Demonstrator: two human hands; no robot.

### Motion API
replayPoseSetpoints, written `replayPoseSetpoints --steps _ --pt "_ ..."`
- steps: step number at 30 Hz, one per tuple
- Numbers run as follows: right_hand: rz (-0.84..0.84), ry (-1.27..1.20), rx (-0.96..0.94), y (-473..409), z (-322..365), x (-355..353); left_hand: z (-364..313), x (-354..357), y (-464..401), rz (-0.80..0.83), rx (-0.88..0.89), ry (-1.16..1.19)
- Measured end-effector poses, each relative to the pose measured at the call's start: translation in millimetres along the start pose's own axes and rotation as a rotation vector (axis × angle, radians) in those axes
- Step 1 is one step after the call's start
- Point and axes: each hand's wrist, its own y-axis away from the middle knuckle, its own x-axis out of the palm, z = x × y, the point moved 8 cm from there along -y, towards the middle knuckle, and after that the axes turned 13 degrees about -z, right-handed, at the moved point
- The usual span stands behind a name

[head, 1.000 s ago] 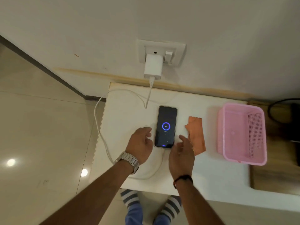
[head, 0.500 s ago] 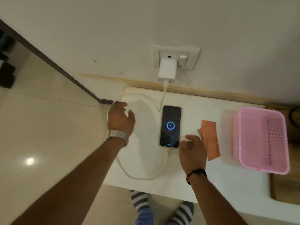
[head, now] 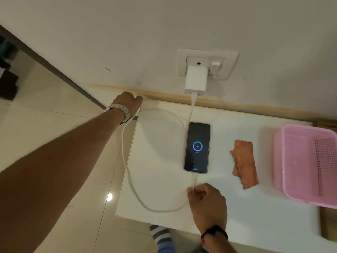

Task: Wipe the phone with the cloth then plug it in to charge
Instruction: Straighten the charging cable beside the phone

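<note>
The phone (head: 197,147) lies face up on the white table (head: 160,143), its screen lit with a blue charging ring. A white cable (head: 127,172) runs from its near end, loops off the table's left edge and back to the white charger (head: 196,82) in the wall socket (head: 228,63). My right hand (head: 207,201) pinches the cable just below the phone. My left hand (head: 127,102) is curled at the table's far left corner, beside the cable loop, with its fingers hidden. The orange cloth (head: 245,165) lies crumpled to the right of the phone, with neither hand on it.
A pink plastic basket (head: 284,161) stands at the table's right end, close to the cloth. The wall runs directly behind the table. Tiled floor (head: 54,125) lies to the left, and striped-socked feet (head: 160,234) show below the table's near edge.
My left hand moved from beside the phone to the table's far left corner. My right hand drew back from beside the phone toward the near edge and closed on the cable.
</note>
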Motion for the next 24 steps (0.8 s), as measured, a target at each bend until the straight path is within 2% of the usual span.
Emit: replayPoseSetpoints --steps 2,5,9,14,17,19,24 --pt "0.005 -0.004 0.0 -1.9 1.5 -1.4 5.3 7.5 12.0 0.132 0.044 -0.06" --pt "0.014 -0.008 0.007 -1.9 3.1 -0.3 14.4 5.1 7.4 0.072 0.081 0.024" --pt "-0.003 -0.021 0.011 0.5 3.2 -0.2 30.6 0.3 -10.7 -0.072 -0.259 0.456" --pt "-0.042 -0.046 0.005 3.2 1.5 -2.3 40.7 38.7 -12.0 0.05 -0.397 0.355" --pt "-0.052 -0.13 0.053 2.3 -3.3 -2.9 59.3 64.2 5.6 0.219 -0.518 0.334" --pt "-0.048 -0.219 0.096 2.3 -6.1 -1.6 64.3 67.7 12.3 0.245 -0.48 0.319" --pt "-0.079 -0.353 0.104 5.9 -5.3 3.1 63.0 54.4 15.5 0.178 -0.367 0.386"
